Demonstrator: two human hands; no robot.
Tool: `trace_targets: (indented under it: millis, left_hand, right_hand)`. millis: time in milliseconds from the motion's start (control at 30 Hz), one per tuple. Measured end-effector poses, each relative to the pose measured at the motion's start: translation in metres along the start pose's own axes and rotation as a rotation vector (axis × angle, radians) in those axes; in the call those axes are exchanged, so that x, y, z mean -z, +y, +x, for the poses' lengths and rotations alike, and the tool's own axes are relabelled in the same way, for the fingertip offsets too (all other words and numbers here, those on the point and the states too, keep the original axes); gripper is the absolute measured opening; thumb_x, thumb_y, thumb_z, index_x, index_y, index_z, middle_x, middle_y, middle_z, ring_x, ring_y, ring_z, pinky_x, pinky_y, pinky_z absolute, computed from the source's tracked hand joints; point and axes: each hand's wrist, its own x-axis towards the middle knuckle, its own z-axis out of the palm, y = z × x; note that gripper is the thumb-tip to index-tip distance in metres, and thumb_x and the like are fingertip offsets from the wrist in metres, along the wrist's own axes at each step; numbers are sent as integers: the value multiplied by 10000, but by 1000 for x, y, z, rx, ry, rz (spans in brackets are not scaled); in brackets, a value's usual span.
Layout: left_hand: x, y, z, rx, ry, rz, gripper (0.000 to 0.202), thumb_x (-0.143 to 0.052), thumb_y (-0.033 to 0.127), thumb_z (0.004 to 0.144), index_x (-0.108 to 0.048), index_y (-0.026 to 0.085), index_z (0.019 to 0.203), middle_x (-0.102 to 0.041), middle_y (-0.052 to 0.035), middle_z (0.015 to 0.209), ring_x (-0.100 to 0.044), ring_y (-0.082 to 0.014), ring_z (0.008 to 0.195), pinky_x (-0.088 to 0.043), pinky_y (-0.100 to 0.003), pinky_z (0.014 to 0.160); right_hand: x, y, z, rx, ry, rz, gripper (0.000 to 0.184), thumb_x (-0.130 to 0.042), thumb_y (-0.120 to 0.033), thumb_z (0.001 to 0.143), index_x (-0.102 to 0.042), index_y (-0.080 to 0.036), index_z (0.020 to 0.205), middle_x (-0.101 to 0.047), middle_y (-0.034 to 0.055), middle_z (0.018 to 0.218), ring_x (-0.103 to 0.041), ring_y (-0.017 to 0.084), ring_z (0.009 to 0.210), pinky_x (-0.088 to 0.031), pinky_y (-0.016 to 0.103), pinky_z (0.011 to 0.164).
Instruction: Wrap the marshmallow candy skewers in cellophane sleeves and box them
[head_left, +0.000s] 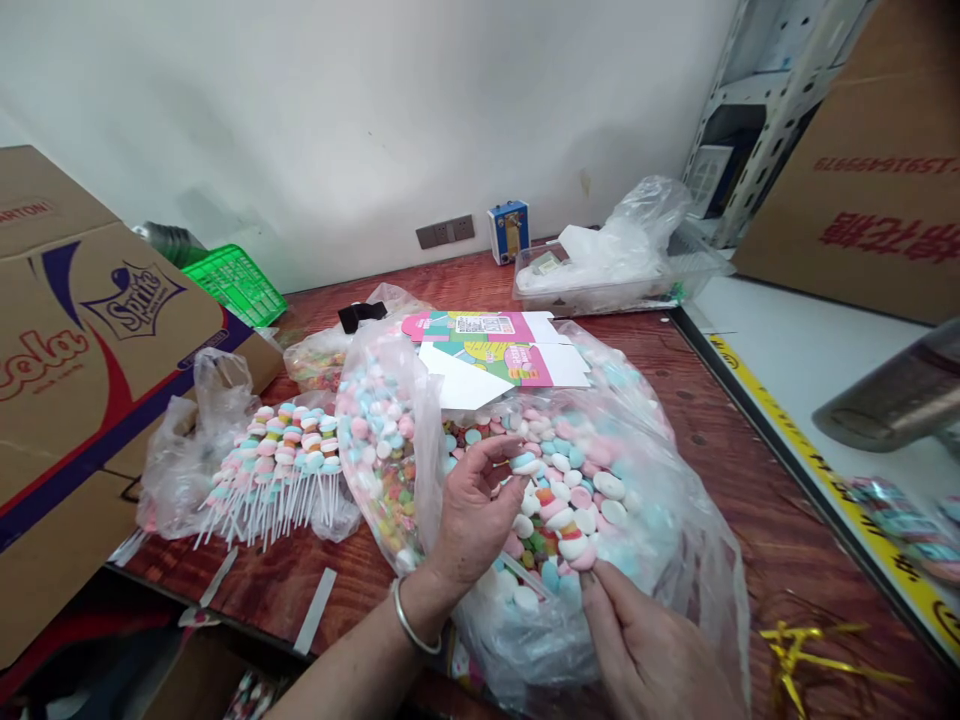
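My left hand point(480, 500) pinches a blue-and-white marshmallow point(525, 464) between thumb and forefinger. My right hand point(645, 630) has its thumb and finger closed on the lower end of a candy skewer point(564, 528), where a pink marshmallow shows. Along the skewer, white and pink marshmallows alternate with orange-red gummy pieces. Its upper end points toward the marshmallow in my left hand; whether they touch I cannot tell. Both hands are over an open clear plastic bag point(697, 560) full of loose pastel marshmallows point(577, 460) and coloured gummies point(540, 545).
Many candy skewers on white sticks point(292, 460) lie piled at left. A printed flat carton point(480, 385) rests on the bag. Beyond are a green basket point(236, 285), blue box point(508, 232) and plastic tray point(570, 300). Cardboard boxes point(67, 400) flank the table; gold ties point(795, 650) lie front right.
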Motion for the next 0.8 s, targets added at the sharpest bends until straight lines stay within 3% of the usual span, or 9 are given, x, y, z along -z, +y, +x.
trace_targets:
  millis: [400, 500, 633, 700, 800]
  left_hand:
    - [1, 1, -8, -276, 17, 298, 305, -566, 90, 842, -646, 249, 1090, -631, -52, 1082, -584, -168, 1053, -487, -301, 916]
    - [-2, 9, -9, -129, 71, 66, 289, -598, 159, 842, -607, 250, 1116, -607, -48, 1098, -581, -170, 1052, -476, -298, 919]
    - [-10, 25, 0, 260, 213, -413, 302, -625, 350, 841, -566, 231, 1112, -602, -24, 970, -601, -124, 794, -502, -264, 759]
    - [-13, 30, 4, 396, 163, -542, 304, -643, 408, 812, -604, 176, 1004, -595, -29, 860, -571, -117, 686, -493, -251, 670]
    - [-19, 28, 3, 414, 124, -611, 299, -664, 435, 780, -601, 150, 844, -568, -19, 749, -537, -110, 615, -471, -237, 594]
  right_hand:
    - [-15, -14, 11, -35, 84, 147, 394, -326, -426, 944, -635, -232, 797, -706, 35, 648, -665, 180, 568, -471, 219, 494]
    - [-20, -13, 11, 11, 128, 149, 382, -331, -415, 955, -632, -241, 797, -721, 31, 700, -689, 166, 626, -488, 191, 540]
    - [-25, -13, 8, 92, 174, 69, 345, -349, -379, 966, -666, -242, 957, -758, 54, 886, -722, 173, 752, -511, 187, 596]
    - [-29, -11, 6, 107, 186, -5, 350, -347, -369, 969, -670, -242, 1012, -761, 57, 909, -727, 184, 746, -517, 201, 582]
    - [-35, -4, 1, 136, 185, -121, 359, -343, -366, 967, -665, -256, 1082, -766, 40, 859, -725, 191, 662, -509, 214, 505]
